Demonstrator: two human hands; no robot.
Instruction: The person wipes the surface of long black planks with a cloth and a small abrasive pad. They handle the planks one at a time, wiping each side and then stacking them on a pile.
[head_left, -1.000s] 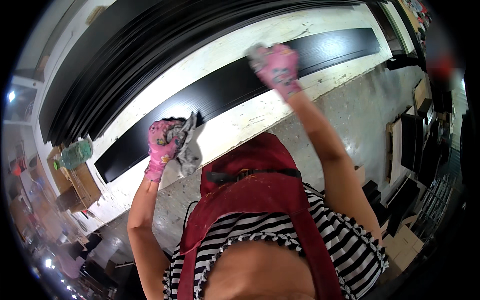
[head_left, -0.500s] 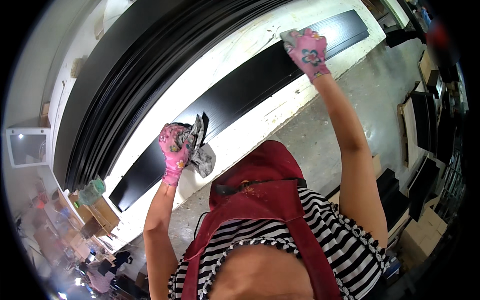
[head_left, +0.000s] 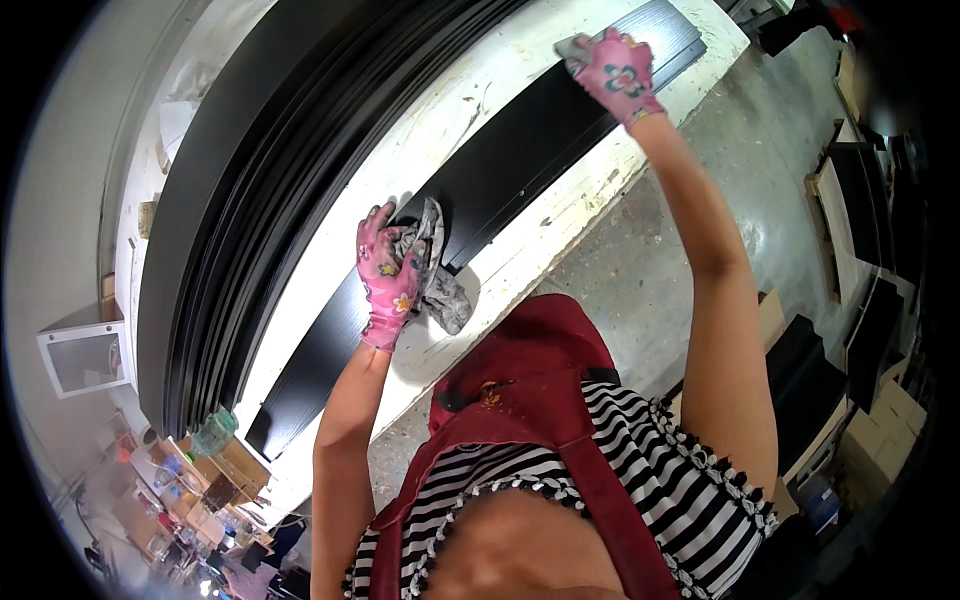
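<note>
Pink floral gloves cover both hands. The left hand (head_left: 388,272) is closed around a crumpled grey rag (head_left: 437,282), fingers wrapped over its upper part, the loose end hanging off toward the bench edge; hand and rag rest on the long black panel (head_left: 500,170) near its middle. The right hand (head_left: 618,72) is extended far along the same panel, fingers curled over a small grey block or pad (head_left: 572,48) pressed to the panel's surface near its far end; the exact degree of closure cannot be determined. The panel lies flat along a white, paint-marked workbench (head_left: 530,255), with a strip of bare bench on each long side. Beyond it, a stack of black panels (head_left: 250,190) runs parallel, separated from the working panel by open white surface. The near bench edge borders a grey concrete floor (head_left: 670,250), which is open just beside the person's red apron (head_left: 520,380).
</note>
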